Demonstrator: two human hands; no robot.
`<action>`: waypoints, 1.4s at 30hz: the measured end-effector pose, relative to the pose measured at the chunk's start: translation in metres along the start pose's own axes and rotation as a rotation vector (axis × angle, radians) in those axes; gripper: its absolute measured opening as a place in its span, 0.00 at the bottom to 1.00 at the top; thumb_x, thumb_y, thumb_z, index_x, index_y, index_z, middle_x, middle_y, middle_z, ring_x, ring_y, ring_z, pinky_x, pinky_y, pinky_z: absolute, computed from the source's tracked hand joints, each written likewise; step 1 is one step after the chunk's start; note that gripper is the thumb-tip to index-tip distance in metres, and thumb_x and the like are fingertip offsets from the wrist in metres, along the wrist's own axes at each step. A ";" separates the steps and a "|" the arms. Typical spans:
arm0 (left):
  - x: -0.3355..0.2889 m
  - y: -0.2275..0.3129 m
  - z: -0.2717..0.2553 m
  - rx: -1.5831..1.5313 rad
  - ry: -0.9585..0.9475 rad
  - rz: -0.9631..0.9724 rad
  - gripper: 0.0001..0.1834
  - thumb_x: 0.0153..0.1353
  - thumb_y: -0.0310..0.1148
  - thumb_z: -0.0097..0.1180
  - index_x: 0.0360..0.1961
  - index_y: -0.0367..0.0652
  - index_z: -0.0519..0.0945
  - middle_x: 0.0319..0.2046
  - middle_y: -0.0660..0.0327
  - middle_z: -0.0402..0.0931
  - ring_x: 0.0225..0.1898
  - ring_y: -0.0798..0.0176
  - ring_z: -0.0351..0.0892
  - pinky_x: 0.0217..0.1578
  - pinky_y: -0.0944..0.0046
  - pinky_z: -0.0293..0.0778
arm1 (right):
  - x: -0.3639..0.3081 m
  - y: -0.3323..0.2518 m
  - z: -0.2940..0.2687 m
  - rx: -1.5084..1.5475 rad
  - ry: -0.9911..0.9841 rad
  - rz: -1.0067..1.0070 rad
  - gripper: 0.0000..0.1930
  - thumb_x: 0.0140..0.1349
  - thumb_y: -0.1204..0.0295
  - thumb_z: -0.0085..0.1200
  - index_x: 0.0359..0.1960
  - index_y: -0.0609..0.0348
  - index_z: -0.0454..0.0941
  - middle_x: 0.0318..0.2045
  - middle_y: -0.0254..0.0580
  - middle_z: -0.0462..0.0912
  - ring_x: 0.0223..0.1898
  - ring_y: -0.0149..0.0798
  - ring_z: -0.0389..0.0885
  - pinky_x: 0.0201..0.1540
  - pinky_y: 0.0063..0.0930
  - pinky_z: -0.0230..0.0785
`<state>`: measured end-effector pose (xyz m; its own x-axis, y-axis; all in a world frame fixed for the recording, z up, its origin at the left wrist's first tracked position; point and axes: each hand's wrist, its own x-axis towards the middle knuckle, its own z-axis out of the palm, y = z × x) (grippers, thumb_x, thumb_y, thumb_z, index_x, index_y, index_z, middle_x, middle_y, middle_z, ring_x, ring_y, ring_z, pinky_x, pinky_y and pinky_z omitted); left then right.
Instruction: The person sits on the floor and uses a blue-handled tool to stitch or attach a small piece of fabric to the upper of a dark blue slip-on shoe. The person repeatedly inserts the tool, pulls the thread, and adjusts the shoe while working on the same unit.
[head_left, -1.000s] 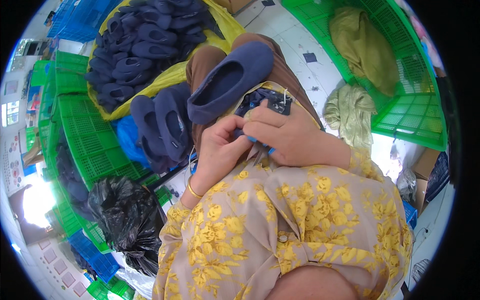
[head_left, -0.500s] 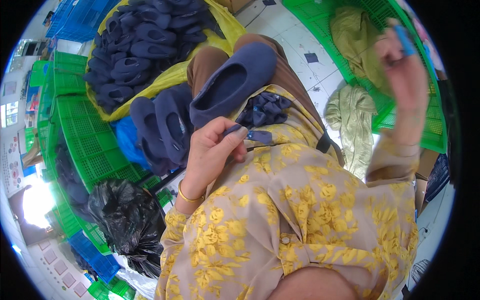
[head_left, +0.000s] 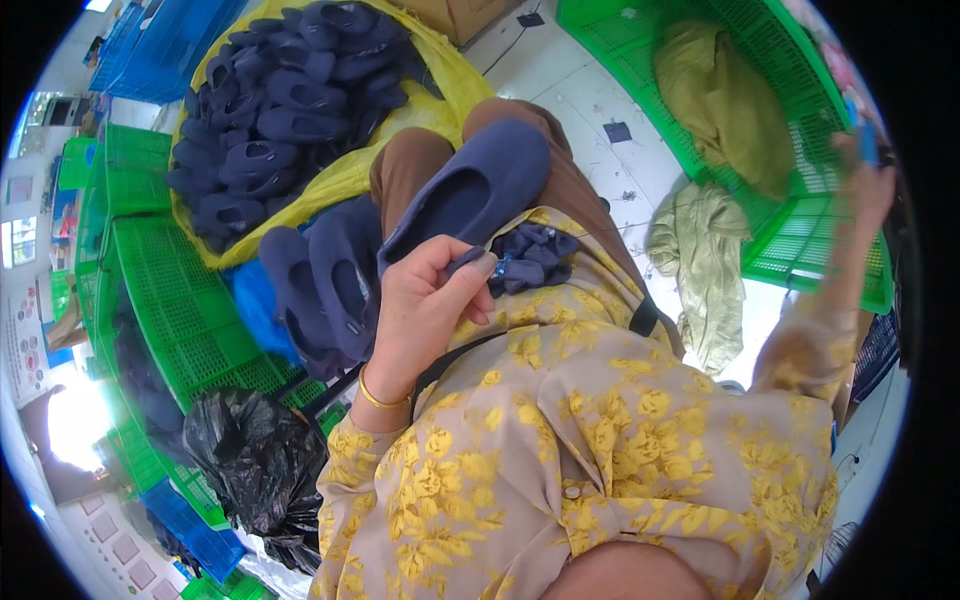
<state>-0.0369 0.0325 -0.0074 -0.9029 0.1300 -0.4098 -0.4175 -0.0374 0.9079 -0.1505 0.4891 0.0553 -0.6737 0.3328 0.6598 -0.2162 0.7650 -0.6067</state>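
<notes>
My left hand (head_left: 425, 300) is closed in a pinch on a small navy fabric strip, just below a navy slip-on shoe (head_left: 510, 170) resting across my lap. Beside those fingers, a bunch of navy fabric pieces (head_left: 545, 250) lies on my shirt; the held strip touches it. Far out to the right, my right hand (head_left: 870, 190) is raised at the end of a stretched arm. It grips a small blue thing (head_left: 866, 140), too blurred to name. More navy slip-on shoes (head_left: 345, 265) lie to the left of my knees.
A yellow sack (head_left: 345, 165) full of navy shoes stands ahead on the left. Green crates (head_left: 185, 300) line the left side, near a black plastic bag (head_left: 255, 450). At right, a green crate (head_left: 815, 235) holds olive cloth (head_left: 725, 110); pale cloth (head_left: 705, 260) hangs over its edge.
My right hand has swung farther right and slightly lower with the blue thing. The left hand keeps its pinch, and the strip's free end now lies against the bunch of fabric pieces.
</notes>
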 end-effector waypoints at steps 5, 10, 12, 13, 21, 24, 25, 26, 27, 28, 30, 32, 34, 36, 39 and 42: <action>0.021 0.010 0.016 -0.057 -0.008 -0.026 0.08 0.66 0.31 0.58 0.33 0.36 0.77 0.21 0.62 0.79 0.20 0.74 0.76 0.23 0.76 0.72 | -0.161 -0.119 0.075 -0.007 -0.716 -0.725 0.22 0.50 0.71 0.58 0.50 0.46 0.78 0.35 0.34 0.78 0.39 0.40 0.79 0.35 0.34 0.69; 0.032 0.014 0.023 -0.129 -0.028 -0.070 0.09 0.67 0.32 0.57 0.34 0.36 0.76 0.21 0.61 0.78 0.18 0.73 0.74 0.22 0.75 0.72 | -0.178 -0.141 0.112 0.031 -0.584 -0.865 0.18 0.52 0.71 0.55 0.48 0.55 0.77 0.31 0.35 0.71 0.32 0.39 0.75 0.36 0.35 0.68; 0.036 0.014 0.021 -0.193 -0.073 -0.079 0.09 0.68 0.33 0.55 0.36 0.36 0.76 0.22 0.61 0.78 0.20 0.72 0.75 0.23 0.75 0.73 | -0.178 -0.136 0.117 0.043 -0.569 -0.805 0.20 0.50 0.71 0.58 0.47 0.55 0.77 0.31 0.35 0.71 0.31 0.39 0.75 0.35 0.35 0.67; 0.037 0.014 0.021 -0.225 -0.094 -0.082 0.10 0.68 0.33 0.55 0.37 0.36 0.76 0.23 0.61 0.78 0.20 0.72 0.75 0.24 0.75 0.73 | -0.177 -0.133 0.118 0.047 -0.563 -0.774 0.20 0.48 0.71 0.59 0.47 0.55 0.77 0.31 0.35 0.71 0.31 0.39 0.75 0.35 0.36 0.67; 0.065 -0.011 -0.009 -0.025 0.136 -0.049 0.15 0.71 0.34 0.49 0.47 0.31 0.78 0.40 0.57 0.81 0.41 0.67 0.79 0.46 0.67 0.75 | -0.166 -0.116 0.157 0.514 -0.794 0.544 0.07 0.54 0.78 0.63 0.35 0.61 0.81 0.19 0.27 0.66 0.23 0.21 0.60 0.25 0.20 0.56; 0.079 -0.024 -0.007 -0.216 0.152 -0.163 0.14 0.67 0.30 0.52 0.48 0.29 0.78 0.43 0.53 0.80 0.45 0.62 0.79 0.51 0.64 0.74 | -0.177 -0.117 0.176 0.547 -0.878 0.573 0.07 0.54 0.77 0.63 0.35 0.62 0.82 0.18 0.25 0.63 0.22 0.21 0.58 0.25 0.20 0.55; 0.083 -0.025 -0.004 -0.288 0.178 -0.193 0.14 0.66 0.29 0.52 0.48 0.30 0.78 0.43 0.52 0.80 0.45 0.61 0.79 0.51 0.63 0.74 | -0.180 -0.118 0.181 0.551 -0.898 0.594 0.06 0.56 0.75 0.63 0.34 0.62 0.82 0.17 0.26 0.64 0.21 0.21 0.59 0.24 0.20 0.55; 0.087 -0.026 -0.003 -0.360 0.203 -0.222 0.14 0.65 0.28 0.53 0.47 0.30 0.78 0.43 0.52 0.80 0.45 0.61 0.79 0.51 0.63 0.74 | -0.180 -0.120 0.185 0.542 -0.930 0.599 0.06 0.56 0.75 0.62 0.34 0.62 0.82 0.17 0.26 0.65 0.21 0.22 0.59 0.24 0.21 0.56; 0.091 -0.030 -0.003 -0.417 0.202 -0.240 0.12 0.64 0.28 0.54 0.46 0.32 0.78 0.42 0.53 0.80 0.45 0.60 0.79 0.50 0.63 0.74 | -0.181 -0.122 0.188 0.532 -0.962 0.603 0.06 0.56 0.74 0.62 0.34 0.62 0.82 0.17 0.27 0.65 0.21 0.22 0.59 0.24 0.21 0.56; 0.092 -0.035 -0.002 -0.455 0.189 -0.243 0.11 0.64 0.28 0.54 0.45 0.32 0.79 0.42 0.54 0.80 0.44 0.61 0.79 0.50 0.63 0.73 | -0.181 -0.123 0.190 0.520 -0.994 0.609 0.06 0.57 0.73 0.62 0.34 0.62 0.82 0.17 0.27 0.66 0.21 0.22 0.60 0.24 0.21 0.56; 0.093 -0.043 0.001 -0.529 0.164 -0.249 0.10 0.64 0.29 0.54 0.44 0.34 0.79 0.41 0.56 0.80 0.43 0.62 0.78 0.49 0.63 0.73 | -0.183 -0.125 0.193 0.504 -1.002 0.591 0.07 0.56 0.72 0.62 0.34 0.62 0.81 0.16 0.31 0.69 0.20 0.24 0.63 0.23 0.23 0.58; 0.091 -0.040 0.006 -0.558 0.171 -0.250 0.09 0.65 0.30 0.55 0.42 0.36 0.79 0.39 0.59 0.80 0.42 0.64 0.77 0.49 0.65 0.72 | -0.185 -0.126 0.195 0.480 -1.001 0.580 0.08 0.55 0.72 0.62 0.34 0.61 0.82 0.16 0.33 0.71 0.19 0.26 0.65 0.24 0.24 0.60; 0.091 -0.037 0.009 -0.589 0.185 -0.247 0.09 0.65 0.30 0.54 0.41 0.35 0.79 0.37 0.60 0.79 0.41 0.66 0.77 0.49 0.66 0.72 | -0.184 -0.125 0.195 0.438 -1.014 0.563 0.08 0.54 0.72 0.62 0.34 0.61 0.82 0.18 0.35 0.74 0.19 0.27 0.66 0.25 0.24 0.61; 0.090 -0.038 0.009 -0.601 0.196 -0.248 0.09 0.65 0.30 0.54 0.42 0.35 0.79 0.37 0.60 0.79 0.41 0.66 0.77 0.49 0.66 0.72 | -0.185 -0.125 0.196 0.417 -1.010 0.542 0.08 0.54 0.72 0.62 0.34 0.61 0.81 0.20 0.37 0.76 0.20 0.29 0.69 0.26 0.25 0.63; 0.090 -0.039 0.010 -0.604 0.210 -0.247 0.09 0.65 0.30 0.54 0.42 0.36 0.79 0.38 0.60 0.79 0.42 0.66 0.77 0.49 0.66 0.71 | -0.184 -0.128 0.196 0.403 -0.970 0.483 0.08 0.54 0.73 0.62 0.35 0.61 0.81 0.24 0.40 0.79 0.23 0.34 0.74 0.28 0.27 0.67; 0.089 -0.039 0.010 -0.600 0.218 -0.249 0.09 0.65 0.30 0.54 0.42 0.36 0.79 0.38 0.60 0.79 0.42 0.66 0.77 0.50 0.66 0.71 | -0.185 -0.130 0.195 0.380 -0.921 0.374 0.09 0.54 0.73 0.61 0.36 0.61 0.81 0.28 0.43 0.81 0.27 0.41 0.79 0.31 0.31 0.70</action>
<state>-0.1004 0.0556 -0.0784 -0.7467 0.0057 -0.6652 -0.5430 -0.5828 0.6045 -0.1354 0.2204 -0.0743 -0.9835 -0.1565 -0.0904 0.0155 0.4250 -0.9051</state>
